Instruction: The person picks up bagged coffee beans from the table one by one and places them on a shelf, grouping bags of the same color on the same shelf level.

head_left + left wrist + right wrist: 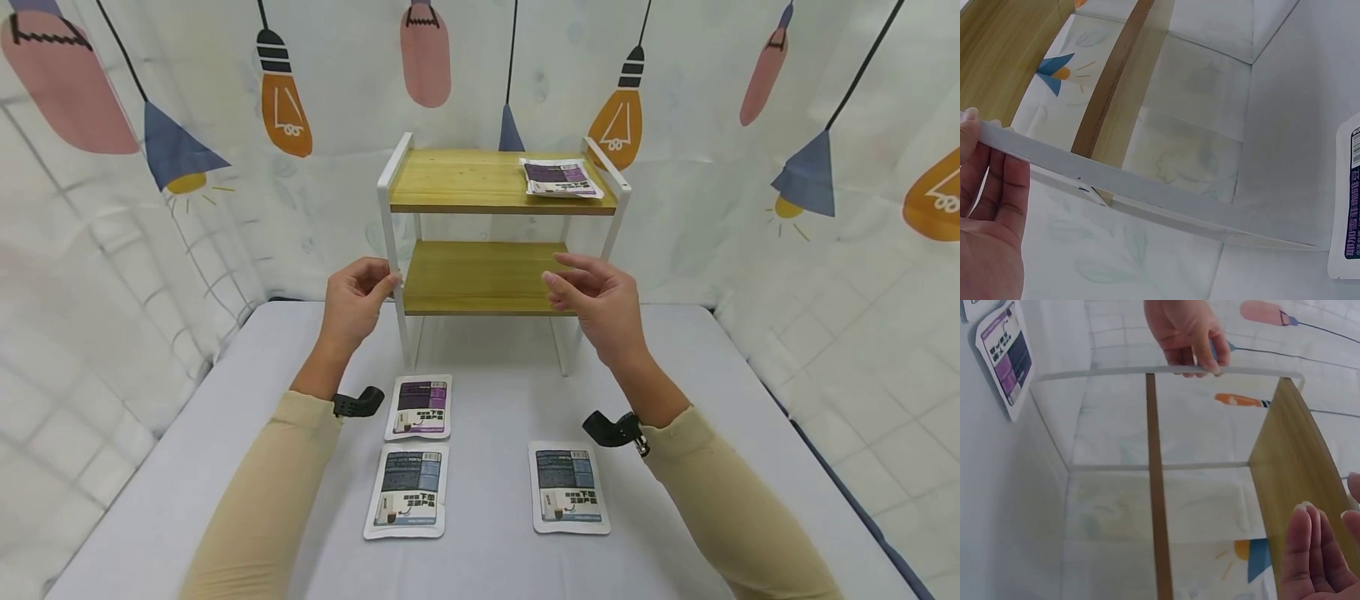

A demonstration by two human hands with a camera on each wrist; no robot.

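A small two-tier shelf rack [457,182] with yellowish wooden boards and white side frames stands on the table. My left hand [354,302] pinches its left front upright [1147,190] between thumb and fingers, at about the height of the lower board. In front of the lower board's right end, my right hand [602,302] is raised with relaxed fingers, thumb apart from them, holding nothing. In the right wrist view, its fingers [1298,553] overlap the board. A flat white packet [562,178] with a purple label lies on the upper board's right side, seemingly on another.
On the white-covered table [487,567], a purple-label packet [420,407] lies before the rack's left leg, with a blue-label packet [407,492] closer to me. Another blue-label packet [568,488] lies to the right. Patterned sheeting [337,200] surrounds the table's back and sides.
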